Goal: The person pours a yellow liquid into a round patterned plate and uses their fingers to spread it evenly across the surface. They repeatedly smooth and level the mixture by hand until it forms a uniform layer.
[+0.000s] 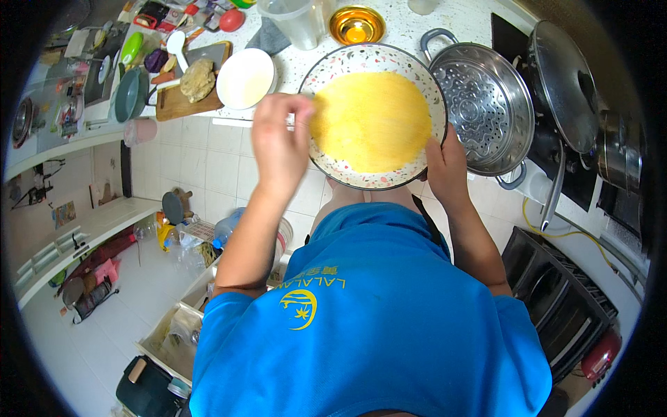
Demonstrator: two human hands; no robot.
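Note:
A wide speckled bowl (376, 56) with a dark rim is held up in front of me at the counter's edge. In it lies a broad bed of fine yellow grain or meal (372, 122). My right hand (449, 161) grips the bowl's right side, thumb over the rim. At the left rim is my left hand (281, 136), blurred, with curled fingers; whether it touches the bowl or holds anything is unclear. Just beyond that hand sits a white bowl (246, 78) with pale contents.
A steel steamer pot (479, 107) with a perforated base stands right of the bowl, before a lidded pan (565, 86). Behind are a golden bowl (357, 25) and a clear plastic container (294, 23). Leftward, a lumpy beige mass (198, 80) rests on a cutting board (180, 107).

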